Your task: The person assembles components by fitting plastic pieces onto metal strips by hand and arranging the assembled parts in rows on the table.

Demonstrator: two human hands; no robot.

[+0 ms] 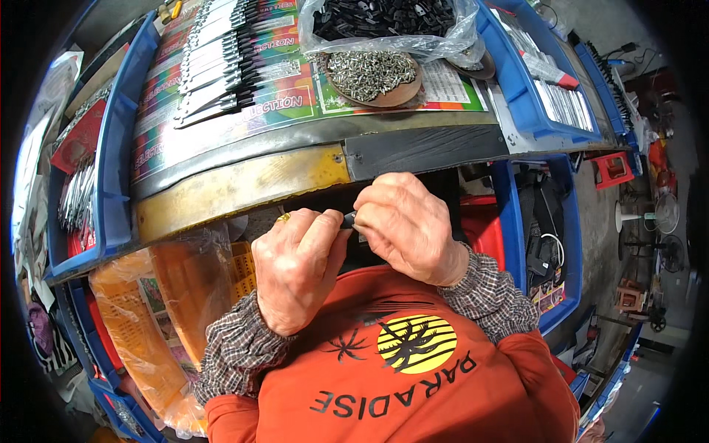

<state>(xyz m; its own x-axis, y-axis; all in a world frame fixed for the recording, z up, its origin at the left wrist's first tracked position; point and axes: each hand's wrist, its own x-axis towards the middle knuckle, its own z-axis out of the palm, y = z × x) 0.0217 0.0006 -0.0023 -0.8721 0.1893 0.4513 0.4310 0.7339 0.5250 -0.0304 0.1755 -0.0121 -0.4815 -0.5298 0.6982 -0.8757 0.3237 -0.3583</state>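
Note:
In front of my chest, just below the table edge, my left hand [299, 258] is closed, thumb and fingers pinching a small black piece [348, 220]. My right hand [406, 229] is closed too, its fingertips pressed against the other end of the same piece. Most of that piece is hidden by the fingers, and its exact kind cannot be made out. On the table beyond lies a round dish [402, 93] heaped with small shiny metal pins [369, 72]. A clear plastic bag [314, 37] of black parts [377, 18] stands behind it.
A row of flat metal blades with black ends [214, 70] lies at the table's far left. Blue bins of metal pieces flank it, left [114, 170] and right [528, 77]. Under the table stand another blue bin [572, 244] and orange crates [133, 325] in plastic.

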